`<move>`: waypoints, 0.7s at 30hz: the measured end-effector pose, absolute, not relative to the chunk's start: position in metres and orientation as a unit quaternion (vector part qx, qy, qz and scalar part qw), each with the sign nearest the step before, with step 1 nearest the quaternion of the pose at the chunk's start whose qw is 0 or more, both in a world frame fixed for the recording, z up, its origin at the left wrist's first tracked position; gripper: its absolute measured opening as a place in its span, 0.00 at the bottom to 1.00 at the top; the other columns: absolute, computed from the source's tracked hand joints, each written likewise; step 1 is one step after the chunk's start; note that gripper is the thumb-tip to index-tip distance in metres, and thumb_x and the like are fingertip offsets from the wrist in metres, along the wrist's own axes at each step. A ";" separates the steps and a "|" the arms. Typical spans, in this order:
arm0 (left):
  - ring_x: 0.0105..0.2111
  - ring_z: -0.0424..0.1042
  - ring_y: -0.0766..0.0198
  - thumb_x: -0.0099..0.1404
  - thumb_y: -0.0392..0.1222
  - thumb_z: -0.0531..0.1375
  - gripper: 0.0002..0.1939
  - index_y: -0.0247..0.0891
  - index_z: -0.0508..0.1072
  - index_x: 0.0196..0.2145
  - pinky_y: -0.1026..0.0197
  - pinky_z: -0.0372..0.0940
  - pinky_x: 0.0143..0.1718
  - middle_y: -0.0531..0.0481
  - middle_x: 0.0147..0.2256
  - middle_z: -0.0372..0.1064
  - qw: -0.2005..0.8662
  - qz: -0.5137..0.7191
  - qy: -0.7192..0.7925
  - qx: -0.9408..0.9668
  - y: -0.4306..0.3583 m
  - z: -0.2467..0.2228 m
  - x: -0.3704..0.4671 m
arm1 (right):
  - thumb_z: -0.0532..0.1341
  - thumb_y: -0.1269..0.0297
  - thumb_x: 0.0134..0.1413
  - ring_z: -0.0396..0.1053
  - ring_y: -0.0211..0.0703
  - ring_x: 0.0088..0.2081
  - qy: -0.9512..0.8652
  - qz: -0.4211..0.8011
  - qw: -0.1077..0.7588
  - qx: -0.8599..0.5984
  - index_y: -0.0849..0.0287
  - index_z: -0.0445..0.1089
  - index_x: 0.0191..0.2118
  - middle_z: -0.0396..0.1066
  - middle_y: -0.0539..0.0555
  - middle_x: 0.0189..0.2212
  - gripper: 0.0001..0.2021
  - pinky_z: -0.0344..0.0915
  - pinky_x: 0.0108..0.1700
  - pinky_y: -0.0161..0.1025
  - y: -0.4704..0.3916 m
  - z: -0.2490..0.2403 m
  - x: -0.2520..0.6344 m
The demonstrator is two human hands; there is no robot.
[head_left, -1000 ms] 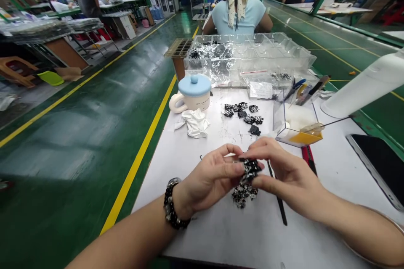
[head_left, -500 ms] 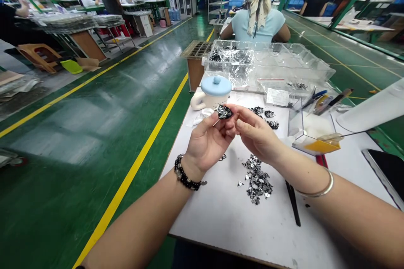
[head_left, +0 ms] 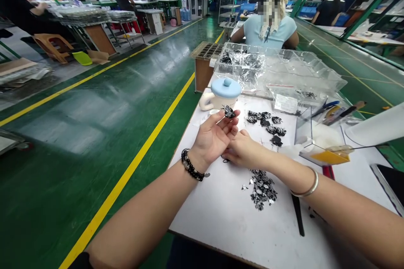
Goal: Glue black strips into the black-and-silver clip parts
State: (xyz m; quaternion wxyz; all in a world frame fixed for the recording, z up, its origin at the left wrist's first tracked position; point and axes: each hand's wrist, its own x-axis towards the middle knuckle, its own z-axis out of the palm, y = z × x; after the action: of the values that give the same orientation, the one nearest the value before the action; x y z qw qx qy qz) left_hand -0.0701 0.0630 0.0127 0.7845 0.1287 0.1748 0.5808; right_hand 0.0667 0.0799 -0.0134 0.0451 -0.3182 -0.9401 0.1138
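My left hand point(head_left: 213, 138), with a black bead bracelet on its wrist, is raised palm up and pinches a small black sequined piece point(head_left: 229, 112) between thumb and fingertips. Tucked under the left palm, my right hand point(head_left: 244, 151) wears a silver bangle; its fingers are curled and partly hidden, so whether it holds anything cannot be seen. A pile of loose black sequins point(head_left: 262, 187) lies on the white table point(head_left: 227, 218) just right of both hands. Several finished black pieces point(head_left: 267, 119) lie farther back.
A mug with a blue lid point(head_left: 222, 92) stands at the back left, clear plastic trays point(head_left: 284, 69) behind it. A clear box with a yellow base point(head_left: 322, 143), a black tool point(head_left: 297, 218) and a dark tablet point(head_left: 391, 180) lie right. A person in a light blue top sits beyond the trays.
My hands rose from the sequin pile with a black piece. My left hand now holds it alone, and my right hand has dropped under the left palm.
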 end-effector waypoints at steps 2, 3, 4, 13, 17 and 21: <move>0.30 0.72 0.69 0.60 0.35 0.59 0.06 0.30 0.72 0.34 0.67 0.67 0.34 0.45 0.33 0.75 0.790 0.572 0.175 0.133 0.061 0.011 -0.067 | 0.59 0.61 0.58 0.63 0.47 0.49 -0.945 0.093 0.034 -0.311 0.63 0.67 0.42 0.65 0.55 0.44 0.11 0.62 0.50 0.50 0.082 -0.014 0.067; 0.30 0.72 0.69 0.59 0.35 0.59 0.06 0.29 0.72 0.35 0.67 0.67 0.34 0.44 0.33 0.75 0.792 0.569 0.175 0.135 0.061 0.011 -0.067 | 0.59 0.60 0.58 0.63 0.47 0.49 -0.947 0.086 0.030 -0.307 0.63 0.67 0.43 0.65 0.56 0.45 0.11 0.62 0.50 0.51 0.082 -0.014 0.067; 0.30 0.72 0.69 0.59 0.35 0.59 0.06 0.29 0.73 0.35 0.67 0.67 0.34 0.44 0.33 0.75 0.793 0.567 0.175 0.138 0.060 0.011 -0.066 | 0.59 0.61 0.59 0.63 0.47 0.49 -0.949 0.080 0.027 -0.303 0.62 0.67 0.44 0.65 0.56 0.45 0.11 0.62 0.50 0.51 0.083 -0.014 0.067; 0.29 0.71 0.69 0.59 0.35 0.60 0.06 0.31 0.72 0.35 0.67 0.66 0.34 0.45 0.33 0.75 0.792 0.564 0.173 0.156 0.061 0.011 -0.066 | 0.59 0.60 0.59 0.64 0.47 0.49 -0.949 0.074 0.031 -0.304 0.62 0.67 0.45 0.65 0.56 0.46 0.13 0.63 0.50 0.51 0.087 -0.016 0.067; 0.29 0.72 0.67 0.59 0.35 0.59 0.06 0.31 0.71 0.35 0.65 0.66 0.34 0.43 0.33 0.75 0.797 0.554 0.168 0.174 0.061 0.014 -0.065 | 0.58 0.59 0.60 0.64 0.47 0.49 -0.941 0.086 0.055 -0.324 0.61 0.65 0.49 0.64 0.57 0.49 0.15 0.65 0.50 0.50 0.085 -0.023 0.066; 0.29 0.73 0.67 0.58 0.35 0.59 0.06 0.32 0.71 0.35 0.66 0.66 0.35 0.45 0.34 0.75 0.798 0.550 0.150 0.195 0.057 0.023 -0.068 | 0.58 0.59 0.60 0.66 0.46 0.47 -0.928 0.105 0.093 -0.346 0.62 0.63 0.51 0.64 0.57 0.49 0.16 0.66 0.47 0.49 0.078 -0.021 0.069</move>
State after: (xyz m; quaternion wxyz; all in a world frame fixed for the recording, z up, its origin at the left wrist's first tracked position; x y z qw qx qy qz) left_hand -0.0684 0.0570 0.0227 0.7978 0.1945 0.1503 0.5505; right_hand 0.0686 0.0785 -0.0214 0.0930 -0.3460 -0.9276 0.1054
